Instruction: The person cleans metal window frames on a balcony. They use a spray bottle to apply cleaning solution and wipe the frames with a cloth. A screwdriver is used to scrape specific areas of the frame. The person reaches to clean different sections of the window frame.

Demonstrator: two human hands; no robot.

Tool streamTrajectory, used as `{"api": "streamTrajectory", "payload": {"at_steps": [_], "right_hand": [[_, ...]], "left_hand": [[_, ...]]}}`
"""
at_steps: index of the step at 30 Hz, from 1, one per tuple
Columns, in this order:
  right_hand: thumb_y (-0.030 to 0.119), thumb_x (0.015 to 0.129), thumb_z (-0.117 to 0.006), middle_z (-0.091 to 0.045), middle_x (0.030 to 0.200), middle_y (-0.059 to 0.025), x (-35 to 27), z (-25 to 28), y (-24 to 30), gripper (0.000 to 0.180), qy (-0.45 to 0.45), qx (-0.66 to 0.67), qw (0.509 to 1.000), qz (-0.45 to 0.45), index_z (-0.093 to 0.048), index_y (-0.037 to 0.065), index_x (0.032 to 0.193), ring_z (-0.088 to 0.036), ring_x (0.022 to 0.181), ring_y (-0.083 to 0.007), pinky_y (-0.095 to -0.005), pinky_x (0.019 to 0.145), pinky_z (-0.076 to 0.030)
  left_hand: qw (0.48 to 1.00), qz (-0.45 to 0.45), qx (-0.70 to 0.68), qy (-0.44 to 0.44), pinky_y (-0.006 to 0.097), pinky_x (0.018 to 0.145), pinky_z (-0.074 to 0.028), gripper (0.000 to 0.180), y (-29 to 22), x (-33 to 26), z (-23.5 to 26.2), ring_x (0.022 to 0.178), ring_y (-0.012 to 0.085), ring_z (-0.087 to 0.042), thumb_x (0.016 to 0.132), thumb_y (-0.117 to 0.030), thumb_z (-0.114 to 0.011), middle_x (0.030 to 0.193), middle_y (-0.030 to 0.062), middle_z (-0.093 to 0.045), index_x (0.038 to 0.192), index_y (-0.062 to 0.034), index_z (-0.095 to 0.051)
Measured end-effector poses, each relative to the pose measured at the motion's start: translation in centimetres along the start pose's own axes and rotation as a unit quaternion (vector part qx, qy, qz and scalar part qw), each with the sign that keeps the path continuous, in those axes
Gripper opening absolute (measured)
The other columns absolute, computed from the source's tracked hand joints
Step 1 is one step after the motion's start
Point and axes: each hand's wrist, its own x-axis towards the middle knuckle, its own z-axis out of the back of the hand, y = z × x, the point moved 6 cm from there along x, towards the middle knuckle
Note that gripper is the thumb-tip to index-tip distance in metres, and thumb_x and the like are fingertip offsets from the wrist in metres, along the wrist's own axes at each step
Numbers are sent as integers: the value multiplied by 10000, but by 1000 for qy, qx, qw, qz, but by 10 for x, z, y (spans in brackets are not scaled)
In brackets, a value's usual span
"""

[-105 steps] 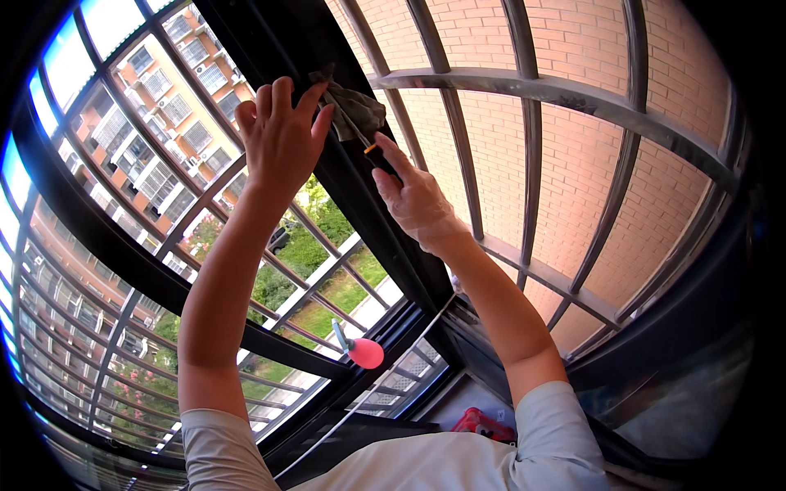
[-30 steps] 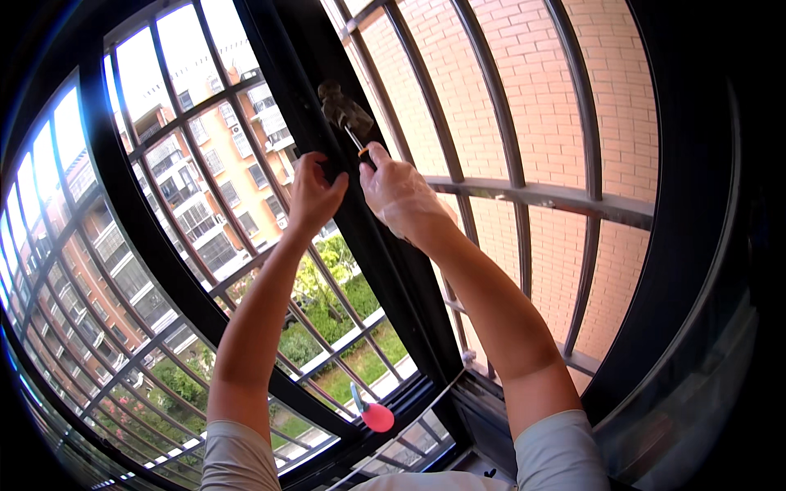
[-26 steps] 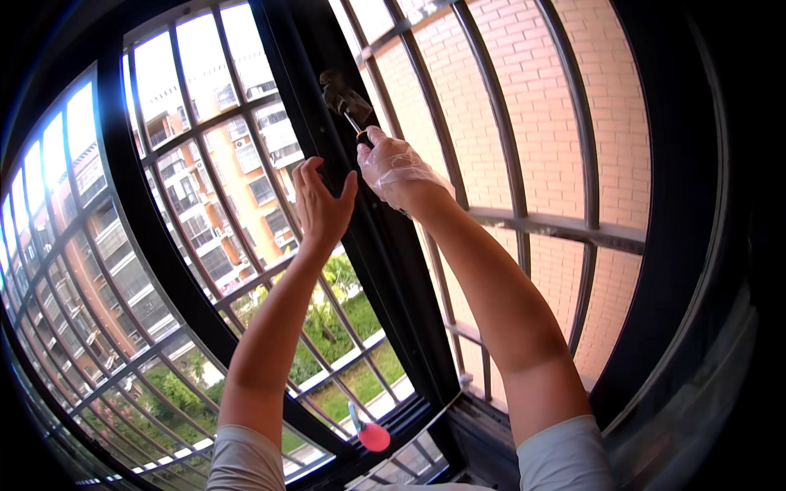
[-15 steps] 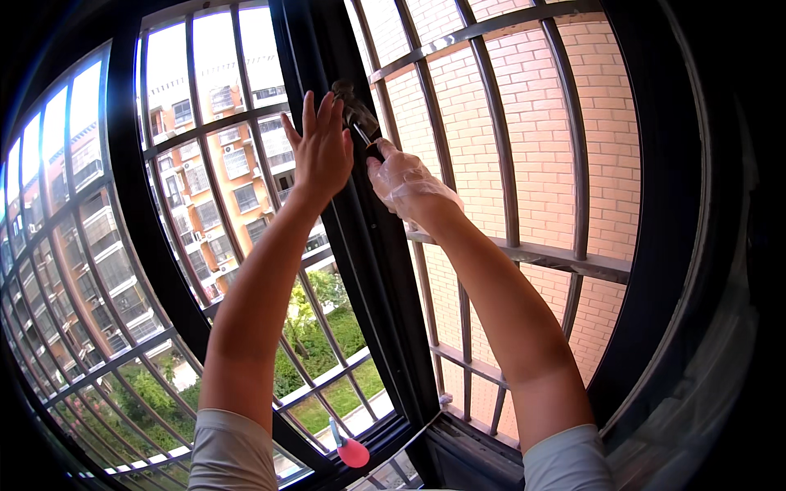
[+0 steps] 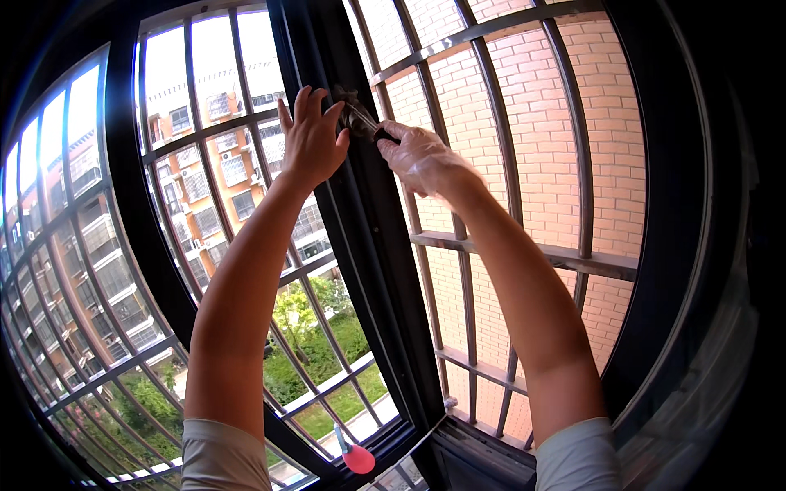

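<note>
My left hand (image 5: 311,139) is raised with fingers spread, its palm pressed flat against the dark window frame post (image 5: 368,270) right beside a small metal window handle (image 5: 348,110). My right hand (image 5: 422,155), in a thin clear glove, is closed around a thin dark-handled tool (image 5: 375,131) whose tip meets the handle fitting. The two hands are almost touching at the top of the post. The tool's tip is hidden behind my left fingers.
Grey metal security bars (image 5: 524,254) run outside the right opening in front of a brick wall (image 5: 540,164). Glass panes with more bars fill the left side. A pink-red object (image 5: 358,458) lies on the lower sill.
My left hand has climbed from below the handle to flat beside it. My right hand stays on the tool at the handle. The view has shifted slightly.
</note>
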Motion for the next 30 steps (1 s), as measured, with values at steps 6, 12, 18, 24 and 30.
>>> {"api": "streamTrajectory", "payload": {"at_steps": [6, 12, 18, 24, 30], "right_hand": [[362, 926, -409, -636, 942, -235, 40, -2, 22, 485, -154, -42, 983, 85, -398, 129, 1351, -627, 887, -354, -421, 823, -482], [304, 926, -413, -623, 991, -241, 47, -15, 20, 446, -139, -38, 985, 98, -416, 113, 1329, -601, 961, -382, -434, 847, -478], [372, 935, -427, -646, 935, -191, 38, -3, 9, 482, -145, -15, 988, 55, -396, 148, 1361, -650, 844, -298, -386, 771, -506], [384, 935, -441, -643, 899, -154, 23, 3, 6, 461, -128, -6, 988, 86, -418, 175, 1346, -638, 827, -248, -372, 741, -516], [356, 948, -393, -643, 891, -147, 44, 7, 24, 407, -84, -96, 988, 84, -438, 199, 1322, -633, 838, -257, -402, 773, -505]], "left_hand": [[981, 84, -141, -102, 472, 1021, -278, 426, 1, -33, -9, 1209, 356, -384, 784, -188, -621, 1256, 185, -427, 1168, -45, -503], [994, 72, -35, -77, 547, 1068, -161, 570, -16, -30, -5, 1330, 326, -244, 850, -258, -572, 1406, 143, -308, 1340, -55, -363], [993, 15, 106, 58, 620, 1071, -26, 623, -1, 11, -21, 1389, 267, -86, 862, -348, -538, 1450, 85, -232, 1352, -10, -352], [985, -27, 150, 77, 607, 1074, -36, 560, -6, 21, -11, 1370, 270, -169, 810, -319, -612, 1363, 100, -347, 1259, -22, -459], [977, 9, 170, 124, 632, 1068, -30, 594, -6, 21, -9, 1370, 264, -147, 848, -377, -547, 1354, 72, -324, 1321, -45, -408]]}}
